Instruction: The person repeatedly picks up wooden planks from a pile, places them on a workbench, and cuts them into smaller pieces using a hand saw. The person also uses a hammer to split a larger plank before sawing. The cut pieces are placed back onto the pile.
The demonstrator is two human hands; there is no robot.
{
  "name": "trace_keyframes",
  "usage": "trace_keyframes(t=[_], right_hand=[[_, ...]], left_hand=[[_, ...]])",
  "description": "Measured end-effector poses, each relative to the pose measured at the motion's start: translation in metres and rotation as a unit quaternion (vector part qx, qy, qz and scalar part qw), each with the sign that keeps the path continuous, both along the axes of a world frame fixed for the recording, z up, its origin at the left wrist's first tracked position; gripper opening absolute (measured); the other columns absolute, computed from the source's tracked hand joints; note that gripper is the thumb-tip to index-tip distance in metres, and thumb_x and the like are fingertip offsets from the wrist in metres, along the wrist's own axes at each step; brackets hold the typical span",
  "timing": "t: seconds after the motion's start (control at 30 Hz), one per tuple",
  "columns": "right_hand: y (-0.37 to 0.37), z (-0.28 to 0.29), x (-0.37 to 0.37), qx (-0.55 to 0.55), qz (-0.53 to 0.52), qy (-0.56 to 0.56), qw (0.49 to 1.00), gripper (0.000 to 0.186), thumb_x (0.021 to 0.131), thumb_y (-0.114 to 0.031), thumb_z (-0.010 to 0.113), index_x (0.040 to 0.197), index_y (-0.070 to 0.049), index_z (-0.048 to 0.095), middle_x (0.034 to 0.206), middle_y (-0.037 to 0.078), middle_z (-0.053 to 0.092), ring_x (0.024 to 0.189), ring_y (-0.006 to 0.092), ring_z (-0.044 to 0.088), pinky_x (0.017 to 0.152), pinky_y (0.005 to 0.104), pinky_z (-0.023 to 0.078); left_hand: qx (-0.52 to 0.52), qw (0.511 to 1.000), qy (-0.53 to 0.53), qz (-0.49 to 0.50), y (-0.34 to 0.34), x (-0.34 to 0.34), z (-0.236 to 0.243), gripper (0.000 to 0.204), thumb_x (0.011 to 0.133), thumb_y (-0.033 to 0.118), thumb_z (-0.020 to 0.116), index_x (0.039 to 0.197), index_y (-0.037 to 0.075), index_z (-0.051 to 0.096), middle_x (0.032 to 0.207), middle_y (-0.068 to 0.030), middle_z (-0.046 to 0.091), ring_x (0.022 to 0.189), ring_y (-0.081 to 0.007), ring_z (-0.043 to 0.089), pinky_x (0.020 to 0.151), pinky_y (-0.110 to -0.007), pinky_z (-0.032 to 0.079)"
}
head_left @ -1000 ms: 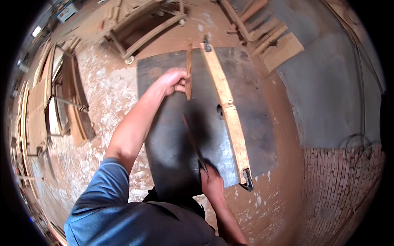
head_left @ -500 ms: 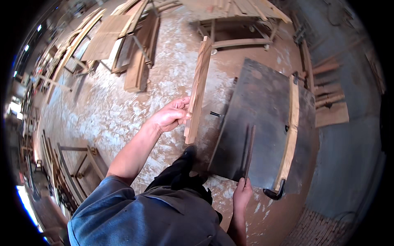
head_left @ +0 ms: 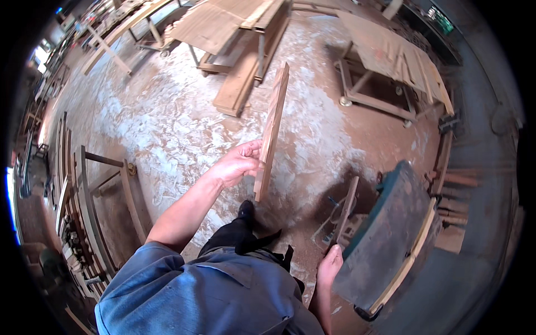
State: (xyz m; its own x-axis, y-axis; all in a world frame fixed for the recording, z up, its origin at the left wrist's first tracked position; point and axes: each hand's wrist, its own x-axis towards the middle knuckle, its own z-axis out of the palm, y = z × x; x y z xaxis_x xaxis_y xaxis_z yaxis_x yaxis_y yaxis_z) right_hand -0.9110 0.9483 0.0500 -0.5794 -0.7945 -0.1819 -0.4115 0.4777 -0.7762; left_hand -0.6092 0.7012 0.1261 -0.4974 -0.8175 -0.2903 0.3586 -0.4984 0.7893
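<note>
Slanting across the middle of the view, a slim wooden piece (head_left: pixel 273 125) with straight grain and a stepped lower end is held up over the floor (head_left: pixel 151 111). The left hand (head_left: pixel 239 162) has its thumb and fingers clamped on the lower part of the piece. The right hand (head_left: pixel 330 264) is closed around the near end of a thin, dark, straight stick (head_left: pixel 347 209), whose material I cannot tell.

The long edges of the piece touch only the left hand. Broad floor, rough and smeared with white over reddish brown, stretches around it toward the carts, while the stick lies just beside the greenish edge of a smooth grey metal table (head_left: pixel 371 251).

Along that table's far side runs a pale wooden bar (head_left: pixel 413 251), with a black clamp (head_left: pixel 368 314) at its near end. Beyond the floor stand a wheeled cart (head_left: pixel 385 50) topped with a sheet and strips, and stacked boards (head_left: pixel 237 92). Leftward, an upright wooden frame (head_left: pixel 132 195) bounds the floor; below the piece sits a dark shoe (head_left: pixel 245 209).
</note>
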Motion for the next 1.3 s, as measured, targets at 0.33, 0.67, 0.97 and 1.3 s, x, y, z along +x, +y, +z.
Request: trace_keyframes(t=[0.33,0.67,0.97,1.3], right_hand=[[-0.178,0.018,0.090,0.005,0.084,-0.155,0.984,0.036,0.104,-0.028,0.037,0.084,-0.003,0.053,0.068,-0.001,0.049,0.056,0.0065,0.045,0.051,0.0242,0.036],[-0.371,-0.020,0.124,0.005,0.140,-0.254,0.957,0.033,0.102,-0.028,0.044,0.075,-0.010,0.049,0.052,-0.003,0.040,0.039,0.0059,0.038,0.034,0.0218,0.029],[-0.616,-0.046,0.133,0.084,0.169,-0.333,0.924,0.022,0.096,-0.022,0.056,0.081,-0.011,0.043,0.057,-0.001,0.044,0.039,0.0082,0.041,0.032,0.0237,0.030],[-0.889,-0.043,0.219,0.020,0.234,-0.346,0.908,0.020,0.094,-0.017,0.055,0.102,-0.005,0.042,0.066,0.001,0.048,0.039,0.0072,0.040,0.032,0.0254,0.030]], left_hand=[[0.007,0.994,0.023,0.109,-0.061,0.135,-0.027,0.054,0.080,-0.005,0.056,0.133,0.004,0.048,0.118,-0.0140,0.064,0.100,-0.0193,0.066,0.078,-0.026,0.052],[-0.002,0.963,0.086,0.255,-0.155,0.183,-0.027,0.052,0.077,0.005,0.063,0.127,-0.001,0.050,0.114,-0.0169,0.064,0.100,-0.0267,0.066,0.093,-0.038,0.051],[-0.019,0.930,0.185,0.316,-0.305,0.193,-0.008,0.050,0.080,0.010,0.066,0.125,-0.005,0.049,0.118,-0.0195,0.062,0.103,-0.0306,0.065,0.091,-0.040,0.053],[0.008,0.907,0.077,0.415,-0.427,0.197,-0.018,0.042,0.078,0.007,0.065,0.118,-0.003,0.055,0.112,-0.0171,0.064,0.099,-0.0283,0.066,0.091,-0.039,0.051]])
